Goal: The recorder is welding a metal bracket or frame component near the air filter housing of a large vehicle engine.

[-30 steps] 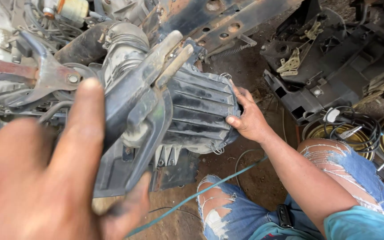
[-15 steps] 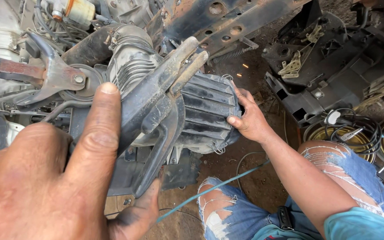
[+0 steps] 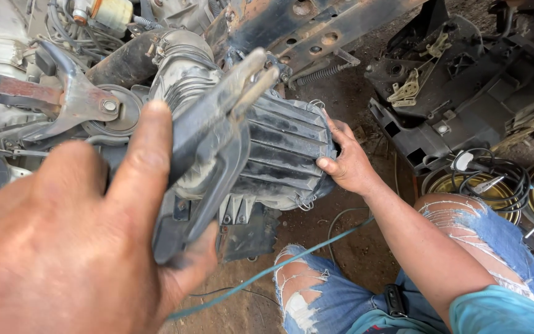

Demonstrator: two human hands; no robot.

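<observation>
My left hand (image 3: 75, 247) fills the near left of the view and is shut on a grey plastic cover piece (image 3: 217, 124), thumb along its upper side, fingers under its lower end. The piece stands tilted in front of a black ribbed air-filter housing (image 3: 285, 154). My right hand (image 3: 347, 164) reaches in from the lower right and grips the housing's right edge, thumb on the ribbed face. A pale corrugated intake hose (image 3: 180, 68) runs up behind the grey piece.
A rusty bracket and mount (image 3: 44, 99) sit at the left, with a rusty frame beam (image 3: 316, 25) above. Black plastic parts (image 3: 440, 105) and coiled cables (image 3: 495, 176) lie on the dirt at right. A teal wire (image 3: 267, 272) crosses my torn-jeans knee (image 3: 316, 291).
My left hand has shifted a little to the right with the grey piece, its thumb now higher on it. My right hand has stayed on the housing's edge.
</observation>
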